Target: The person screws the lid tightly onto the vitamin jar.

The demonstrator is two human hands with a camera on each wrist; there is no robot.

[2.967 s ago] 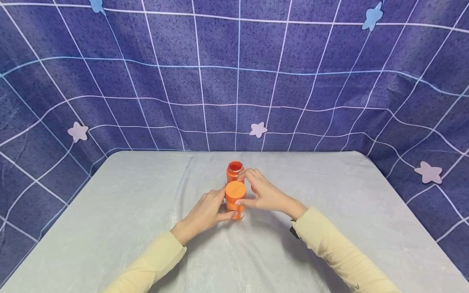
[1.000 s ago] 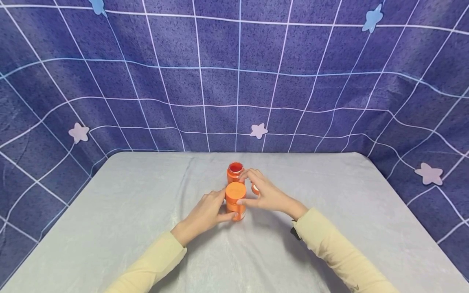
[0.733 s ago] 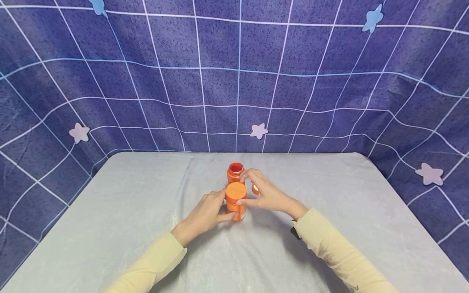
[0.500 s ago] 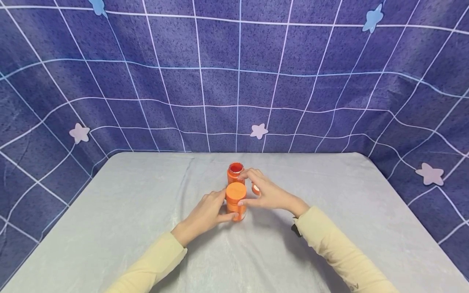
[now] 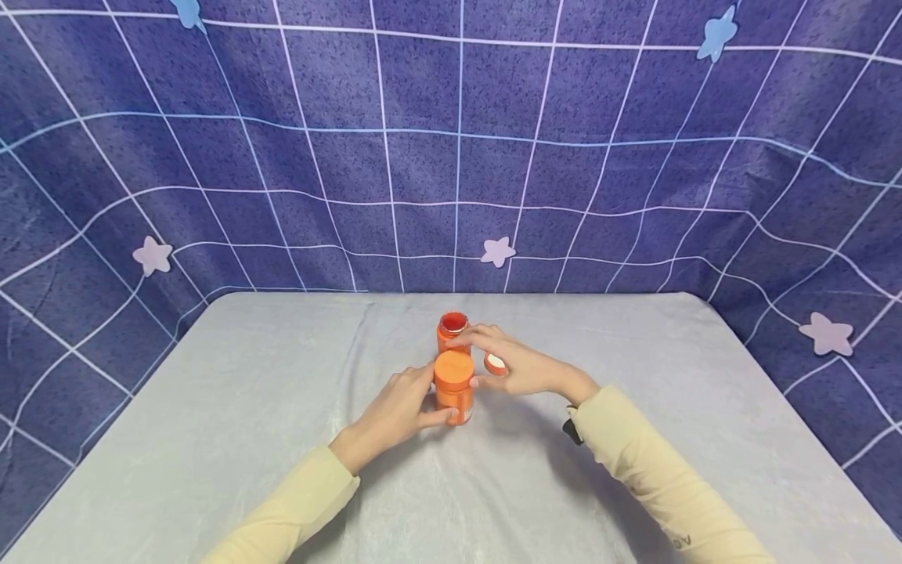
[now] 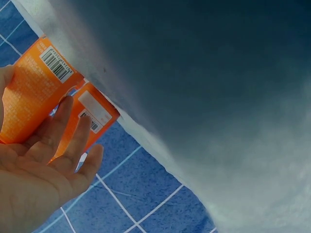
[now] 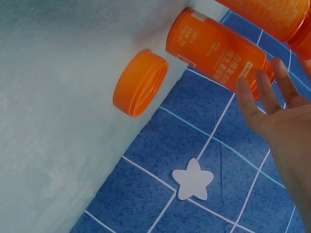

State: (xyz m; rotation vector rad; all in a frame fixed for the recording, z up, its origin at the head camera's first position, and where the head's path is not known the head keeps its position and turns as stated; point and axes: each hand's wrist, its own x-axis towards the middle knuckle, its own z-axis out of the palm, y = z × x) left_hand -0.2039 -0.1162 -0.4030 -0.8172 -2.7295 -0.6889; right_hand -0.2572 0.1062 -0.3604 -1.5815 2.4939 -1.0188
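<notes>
An orange bottle [image 5: 451, 403] stands upright at mid-table with its orange cap [image 5: 454, 370] on. My left hand [image 5: 395, 407] grips its body from the left, thumb in front and fingers behind; the left wrist view shows a barcode on this bottle [image 6: 34, 87]. At the cap's right edge is my right hand [image 5: 517, 366], thumb tip right by the rim and loosely extended fingers reaching past the cap's far side. Directly behind stands a second orange bottle [image 5: 445, 338], its mouth uncovered. The right wrist view shows my right fingers spread in front of this rear bottle [image 7: 214, 51].
A loose orange cap with a white inside [image 5: 496, 364] lies on the table right of the bottles, partly behind my right hand. A pale grey cloth covers the table [image 5: 268, 376]. Blue curtain with a grid pattern [image 5: 423, 172] rises behind and at both sides.
My right thumb has slid from the front of the cap to its right edge, and the fingers have straightened. More of the loose cap shows. My left hand and both bottles stay put.
</notes>
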